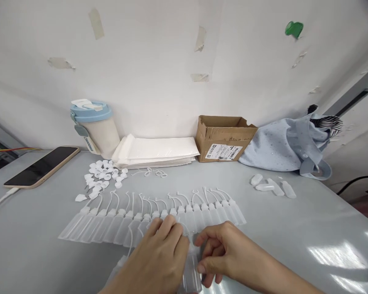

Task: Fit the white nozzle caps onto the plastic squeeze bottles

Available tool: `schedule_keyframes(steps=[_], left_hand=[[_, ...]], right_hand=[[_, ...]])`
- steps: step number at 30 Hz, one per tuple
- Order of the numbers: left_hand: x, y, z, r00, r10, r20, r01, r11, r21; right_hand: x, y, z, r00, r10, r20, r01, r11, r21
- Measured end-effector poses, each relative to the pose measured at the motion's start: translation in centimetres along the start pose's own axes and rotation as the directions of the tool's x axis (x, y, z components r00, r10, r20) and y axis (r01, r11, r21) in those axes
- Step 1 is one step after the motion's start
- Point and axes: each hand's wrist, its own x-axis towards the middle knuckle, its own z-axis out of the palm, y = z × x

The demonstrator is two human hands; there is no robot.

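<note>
A long row of translucent bottles (119,226) with thin white cords at their necks lies side by side on the grey table. Nearer the front, a clear bottle (191,271) lies between my hands. My left hand (159,257) is curled at its left side near the neck, and its fingertips are hidden. Close to the bottle's right side, my right hand (221,253) has its fingers bent but apart, with nothing visible between them. Part of another bottle (118,267) shows left of my left hand. White caps (101,175) are heaped at the back left.
Along the wall stand a blue-lidded cup (101,130), white envelopes (159,151), a cardboard box (223,143) and a light blue bag (279,143). A phone (43,165) lies left. Several small translucent pieces (265,187) lie right.
</note>
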Motion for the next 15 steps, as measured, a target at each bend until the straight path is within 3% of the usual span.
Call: schedule_keyframes(steps=[3, 4, 6, 8, 9, 11, 12, 13, 15], left_hand=[[0.9, -0.4, -1.9, 0.997, -0.069, 0.041, 0.074, 0.987, -0.139], [1.2, -0.8, -2.6, 0.973, -0.16, 0.168, 0.189, 0.965, -0.179], [1.8, -2.0, -3.6, 0.939, -0.294, 0.177, 0.329, 0.918, -0.222], [2.0, -3.9, -4.0, 0.892, -0.411, 0.186, 0.444, 0.874, -0.199], [2.0, -5.0, -4.0, 0.867, -0.467, 0.176, 0.493, 0.856, -0.158], [1.8, -7.0, -3.7, 0.826, -0.539, 0.163, 0.555, 0.829, -0.072], [1.7, -7.8, -3.4, 0.819, -0.55, 0.163, 0.564, 0.824, -0.051], [1.6, -8.6, -3.1, 0.818, -0.55, 0.169, 0.563, 0.826, -0.035], [1.7, -9.6, -2.5, 0.823, -0.532, 0.199, 0.546, 0.838, -0.018]], right_hand=[[-0.2, -0.6, -0.7, 1.0, 0.004, 0.001, -0.004, 1.0, -0.002], [-0.3, -0.9, -1.2, 1.0, -0.001, 0.003, 0.001, 1.0, -0.003], [-0.6, -1.9, -2.6, 0.999, -0.035, -0.008, 0.035, 0.999, -0.016], [-0.8, -2.9, -4.5, 0.983, -0.129, -0.134, 0.119, 0.989, -0.082], [-0.9, -3.3, -5.7, 0.95, -0.208, -0.231, 0.176, 0.973, -0.151], [-0.9, -3.6, -8.1, 0.824, -0.355, -0.441, 0.215, 0.917, -0.335], [-0.8, -3.6, -9.3, 0.73, -0.41, -0.547, 0.17, 0.884, -0.436], [-0.7, -3.4, -10.5, 0.669, -0.428, -0.607, 0.134, 0.874, -0.468], [-0.4, -2.8, -12.6, 0.588, -0.437, -0.681, 0.054, 0.861, -0.505]])
